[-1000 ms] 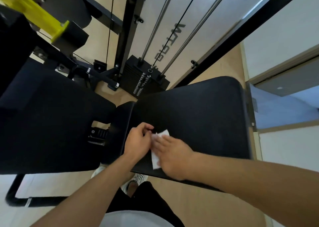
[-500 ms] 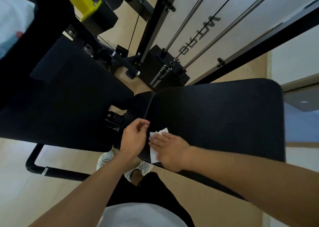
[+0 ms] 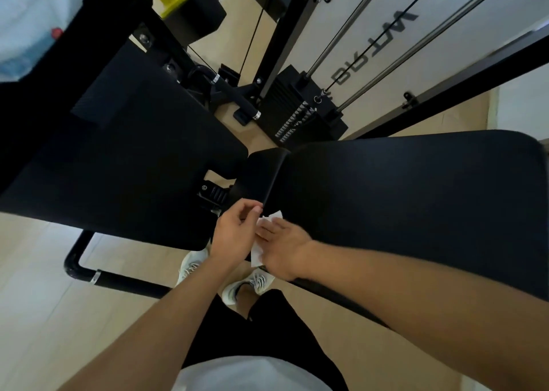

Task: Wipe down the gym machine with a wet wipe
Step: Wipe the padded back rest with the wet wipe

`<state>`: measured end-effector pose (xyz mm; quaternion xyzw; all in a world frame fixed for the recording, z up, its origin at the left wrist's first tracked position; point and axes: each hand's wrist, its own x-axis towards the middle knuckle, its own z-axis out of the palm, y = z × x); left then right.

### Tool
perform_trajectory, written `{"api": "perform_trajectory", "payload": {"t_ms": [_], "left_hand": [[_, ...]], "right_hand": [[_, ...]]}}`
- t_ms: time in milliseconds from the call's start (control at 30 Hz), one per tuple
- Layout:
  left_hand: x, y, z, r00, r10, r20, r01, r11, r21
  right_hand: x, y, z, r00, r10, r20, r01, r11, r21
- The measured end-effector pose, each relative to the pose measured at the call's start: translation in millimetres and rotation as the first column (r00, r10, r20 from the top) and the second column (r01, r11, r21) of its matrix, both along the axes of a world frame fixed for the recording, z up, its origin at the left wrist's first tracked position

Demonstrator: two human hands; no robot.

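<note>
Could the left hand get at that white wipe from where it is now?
Probably yes. The left hand sits right beside the wet wipe, whose left edge shows bare; only the right hand, lying flat on it, covers the rest.

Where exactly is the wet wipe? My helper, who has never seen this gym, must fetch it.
Find the large black bench pad on the right, in front of the weight stack. At its near left corner, the right hand presses on the wet wipe. It is the only white sheet on the black padding.
</note>
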<state>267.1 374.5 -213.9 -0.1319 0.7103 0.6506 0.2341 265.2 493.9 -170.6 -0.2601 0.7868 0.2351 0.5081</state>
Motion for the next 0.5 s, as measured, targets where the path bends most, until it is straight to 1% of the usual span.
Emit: {"api": "perform_trajectory", "payload": {"t_ms": [33, 67, 100, 133, 200, 233, 267, 333, 400, 500], "left_hand": [[1, -1, -1, 1.000, -0.004, 0.008, 0.004, 1.000, -0.005], [1, -3, -3, 1.000, -0.015, 0.012, 0.015, 1.000, -0.014], [1, -5, -4, 0.999, -0.029, 0.016, 0.030, 0.999, -0.019], [2, -8, -7, 0.999, -0.037, 0.024, 0.038, 0.999, -0.013], [2, -17, -13, 0.999, -0.023, 0.039, 0.023, 1.000, 0.012], [3, -22, -16, 0.999, -0.006, 0.044, 0.006, 1.000, 0.011], [4, -27, -20, 0.999, 0.013, 0.048, -0.014, 1.000, 0.003], [7, -35, -24, 0.997, 0.045, 0.058, -0.045, 0.999, -0.001], [9, -41, -25, 0.997, 0.035, 0.064, -0.035, 0.999, 0.003], [7, -49, -19, 0.997, 0.012, 0.078, -0.014, 1.000, 0.022]], "right_hand": [[-17, 6, 0, 0.999, -0.012, -0.051, 0.012, 1.000, 0.004], [-39, 17, -2, 0.987, -0.042, -0.154, 0.046, 0.999, 0.021], [-67, 32, -2, 0.963, -0.096, -0.250, 0.112, 0.993, 0.048], [-96, 47, -1, 0.943, -0.131, -0.305, 0.166, 0.982, 0.089], [-137, 67, -2, 0.928, -0.167, -0.332, 0.228, 0.961, 0.154], [-145, 69, -5, 0.924, -0.183, -0.337, 0.253, 0.951, 0.177], [-144, 66, -11, 0.915, -0.203, -0.349, 0.279, 0.943, 0.181], [-120, 46, -21, 0.914, -0.235, -0.332, 0.293, 0.946, 0.139], [-74, 17, -32, 0.943, -0.218, -0.251, 0.245, 0.966, 0.084], [-6, -19, -34, 0.978, -0.118, -0.175, 0.130, 0.989, 0.063]]}}
